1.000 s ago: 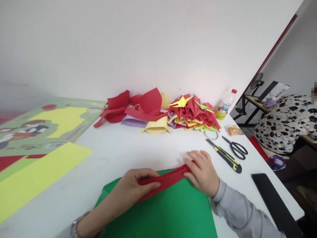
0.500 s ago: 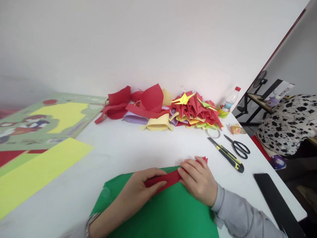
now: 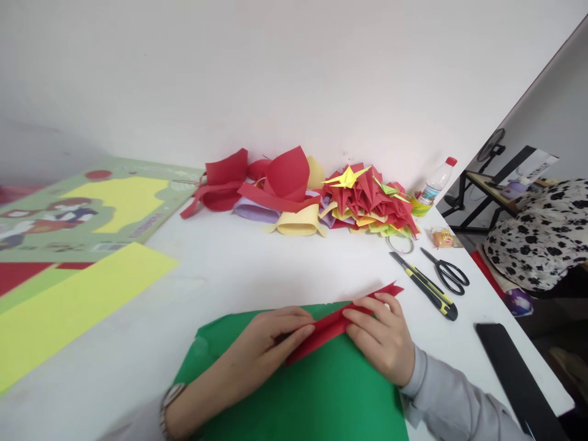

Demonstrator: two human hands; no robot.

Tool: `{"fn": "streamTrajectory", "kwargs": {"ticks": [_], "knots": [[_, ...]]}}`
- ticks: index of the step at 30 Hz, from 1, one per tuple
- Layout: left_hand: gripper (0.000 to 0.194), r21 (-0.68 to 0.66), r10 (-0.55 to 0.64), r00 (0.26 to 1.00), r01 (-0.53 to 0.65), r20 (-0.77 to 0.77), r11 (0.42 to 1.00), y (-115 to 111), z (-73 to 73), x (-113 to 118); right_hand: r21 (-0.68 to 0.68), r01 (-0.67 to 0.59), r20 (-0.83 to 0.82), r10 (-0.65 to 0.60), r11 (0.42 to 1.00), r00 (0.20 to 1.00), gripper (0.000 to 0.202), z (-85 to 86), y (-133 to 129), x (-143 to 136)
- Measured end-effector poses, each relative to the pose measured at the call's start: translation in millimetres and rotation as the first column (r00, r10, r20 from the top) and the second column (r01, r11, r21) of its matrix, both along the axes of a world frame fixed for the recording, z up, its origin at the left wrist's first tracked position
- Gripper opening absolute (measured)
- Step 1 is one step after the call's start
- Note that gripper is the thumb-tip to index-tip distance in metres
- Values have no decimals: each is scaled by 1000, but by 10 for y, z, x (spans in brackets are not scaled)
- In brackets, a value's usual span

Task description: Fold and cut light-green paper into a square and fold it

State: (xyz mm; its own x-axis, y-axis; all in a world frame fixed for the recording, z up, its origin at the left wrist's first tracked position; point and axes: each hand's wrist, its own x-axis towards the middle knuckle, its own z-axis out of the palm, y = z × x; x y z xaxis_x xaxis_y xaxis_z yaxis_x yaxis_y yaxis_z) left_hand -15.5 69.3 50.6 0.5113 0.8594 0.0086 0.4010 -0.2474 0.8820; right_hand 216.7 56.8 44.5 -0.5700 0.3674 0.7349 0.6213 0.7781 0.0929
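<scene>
Red strip (image 3: 329, 329), both grips (image 3: 271, 340) (image 3: 384, 340), green sheet (image 3: 321, 395) beneath

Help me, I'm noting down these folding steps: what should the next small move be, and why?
Probably run the right hand along the red strip toward its forked far end, pressing lightly. The left hand pinches the strip and could steady it, the right fingers rest on it, a crease or gap seems to run along it, and the green sheet lies beneath.
</scene>
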Motion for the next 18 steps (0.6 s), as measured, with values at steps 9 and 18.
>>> {"fn": "streamTrajectory", "kwargs": {"ticks": [9,18], "knots": [[26,260,176,958,-115,-225,959,-9,-204,-75,-122,-70,117,85,990,989,28,-17,14,40],[35,553,123,946,67,-299,830,-32,-270,-124,-160,-23,209,57,987,976,34,15,-2,29]]}}
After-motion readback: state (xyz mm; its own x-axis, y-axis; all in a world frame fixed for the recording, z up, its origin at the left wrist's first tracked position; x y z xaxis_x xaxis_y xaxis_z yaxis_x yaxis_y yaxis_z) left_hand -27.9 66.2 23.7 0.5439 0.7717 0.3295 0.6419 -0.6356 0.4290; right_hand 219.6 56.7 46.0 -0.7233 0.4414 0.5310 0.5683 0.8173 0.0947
